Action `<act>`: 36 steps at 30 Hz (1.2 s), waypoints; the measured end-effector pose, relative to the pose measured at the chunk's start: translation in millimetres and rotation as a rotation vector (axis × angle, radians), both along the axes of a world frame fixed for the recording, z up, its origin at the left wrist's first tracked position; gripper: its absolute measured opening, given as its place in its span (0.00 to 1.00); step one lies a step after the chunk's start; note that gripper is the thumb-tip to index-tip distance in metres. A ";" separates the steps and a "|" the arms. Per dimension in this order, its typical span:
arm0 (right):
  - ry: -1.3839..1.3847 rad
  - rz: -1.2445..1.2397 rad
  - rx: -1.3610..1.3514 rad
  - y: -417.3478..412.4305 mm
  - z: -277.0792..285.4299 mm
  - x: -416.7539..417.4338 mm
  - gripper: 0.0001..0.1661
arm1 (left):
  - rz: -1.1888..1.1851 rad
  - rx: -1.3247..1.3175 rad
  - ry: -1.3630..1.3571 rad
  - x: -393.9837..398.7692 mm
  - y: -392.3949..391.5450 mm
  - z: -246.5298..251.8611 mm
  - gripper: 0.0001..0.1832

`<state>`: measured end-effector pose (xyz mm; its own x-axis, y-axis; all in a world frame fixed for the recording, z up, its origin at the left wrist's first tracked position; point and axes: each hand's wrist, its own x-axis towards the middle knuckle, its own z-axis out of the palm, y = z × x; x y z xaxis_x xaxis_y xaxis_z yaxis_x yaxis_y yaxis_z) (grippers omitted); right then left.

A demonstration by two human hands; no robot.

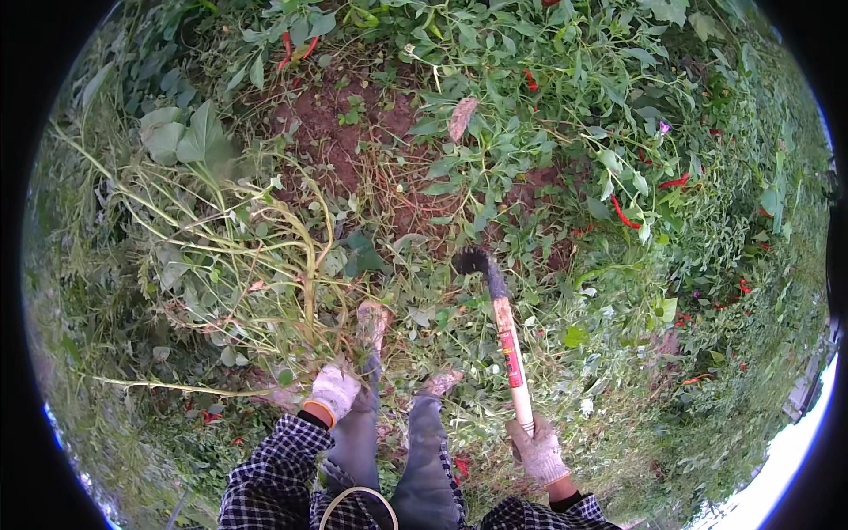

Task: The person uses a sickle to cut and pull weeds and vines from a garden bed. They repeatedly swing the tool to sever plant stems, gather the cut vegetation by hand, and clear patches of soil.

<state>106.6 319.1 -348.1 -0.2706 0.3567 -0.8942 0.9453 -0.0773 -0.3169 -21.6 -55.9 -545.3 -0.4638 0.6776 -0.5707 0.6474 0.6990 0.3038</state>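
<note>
My left hand, in a pale work glove with an orange cuff, grips the lower stems of an uprooted-looking weed. Its thick, branching stalks fan out to the upper left, some with leaves. In my right hand, gloved alike, is a hooked weeding tool held by the end of its pale wooden handle, which bears a red label. The dark, curved metal head points away from me, above the low greenery; whether it touches the plants, I cannot tell.
My muddy boots stand on cut or trampled greenery between my hands. Chilli plants with red peppers grow ahead and to the right. Reddish-brown soil shows ahead. A pale hoop crosses near my legs.
</note>
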 end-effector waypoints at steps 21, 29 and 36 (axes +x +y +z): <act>0.435 0.551 0.192 -124.0 -122.0 -223.8 0.23 | 0.175 -0.112 -0.445 -2.2 4.0 22.6 0.21; 0.477 0.338 0.669 5.2 -169.3 -443.7 0.30 | 0.078 -0.049 -0.464 5.2 1.6 16.9 0.18; 0.222 0.115 0.385 77.6 -208.6 -479.4 0.28 | 0.489 0.355 -0.332 60.4 -17.2 -13.1 0.12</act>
<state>-372.7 396.8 -556.8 -0.4980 0.6081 -0.6183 0.8467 0.1867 -0.4983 38.8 -73.0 -558.4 -0.6028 0.6071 -0.5177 0.1156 0.7085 0.6962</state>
